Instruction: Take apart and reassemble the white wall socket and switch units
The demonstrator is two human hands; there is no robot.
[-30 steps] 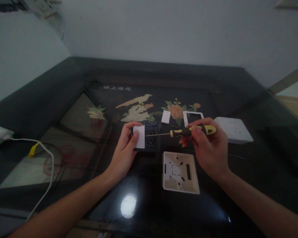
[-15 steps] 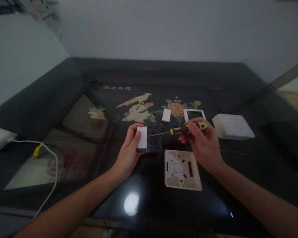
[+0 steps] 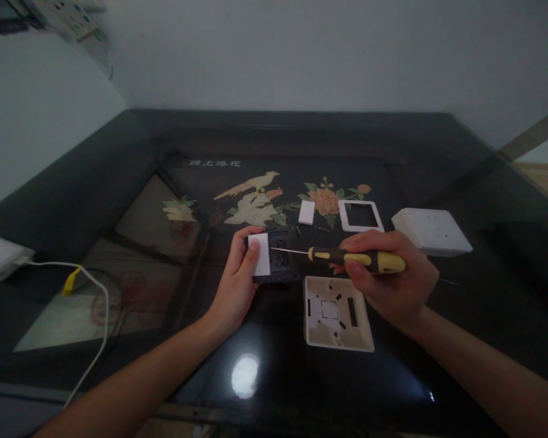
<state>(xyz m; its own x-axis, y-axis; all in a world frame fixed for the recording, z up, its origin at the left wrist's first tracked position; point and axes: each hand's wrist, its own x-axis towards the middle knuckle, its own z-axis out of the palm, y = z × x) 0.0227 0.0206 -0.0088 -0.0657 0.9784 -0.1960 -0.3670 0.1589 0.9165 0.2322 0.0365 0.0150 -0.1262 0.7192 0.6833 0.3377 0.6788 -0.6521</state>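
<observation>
My left hand (image 3: 240, 274) grips the left side of a wall switch (image 3: 283, 254), its thumb on the white rocker that covers the left half. The right half shows a bare dark frame. My right hand (image 3: 388, 277) is closed round the yellow and black handle of a screwdriver (image 3: 335, 255). Its thin shaft points left, and the tip meets the edge of the white rocker. Just below lies an open white back box (image 3: 338, 313). Behind the switch are a loose white rocker (image 3: 306, 212), two small screws (image 3: 324, 229) and a white square frame (image 3: 360, 216).
A white socket box (image 3: 433, 231) stands at the right. On the left, a white device (image 3: 2, 258) has a white cable (image 3: 103, 304) with a yellow tag. The glossy dark tabletop (image 3: 201, 377) reaches back to the wall.
My right hand has come lower and to the right, and the screwdriver lies flatter, its tip now at the rocker's edge. The white frame behind is uncovered. My left hand stays almost still.
</observation>
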